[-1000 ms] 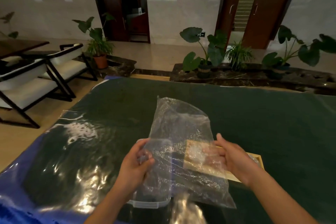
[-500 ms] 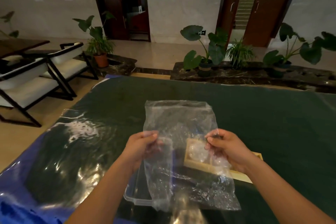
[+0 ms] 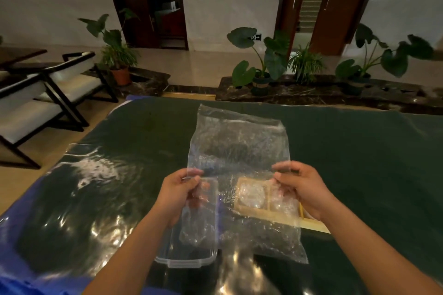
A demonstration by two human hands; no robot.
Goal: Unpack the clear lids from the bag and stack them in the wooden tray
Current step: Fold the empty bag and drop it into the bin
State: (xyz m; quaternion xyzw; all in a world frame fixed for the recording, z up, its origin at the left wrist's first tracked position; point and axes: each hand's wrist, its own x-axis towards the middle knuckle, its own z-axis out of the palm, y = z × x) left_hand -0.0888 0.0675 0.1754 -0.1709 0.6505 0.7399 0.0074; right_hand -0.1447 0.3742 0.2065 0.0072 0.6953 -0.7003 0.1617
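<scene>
Clear bag (image 3: 239,151) between both raised hands, fingers (image 3: 191,178) pinched.

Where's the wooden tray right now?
Head view: the wooden tray lies on the green table, lower right of centre, behind the plastic bag, under the right hand.

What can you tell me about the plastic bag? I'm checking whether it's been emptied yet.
The plastic bag is clear, thin and crinkled, held up flat above the green table like a sheet. The left hand pinches its left edge, the right hand its right edge. Its lower part hangs in front of the wooden tray. It looks limp and flat; whether anything remains inside cannot be told.
</scene>
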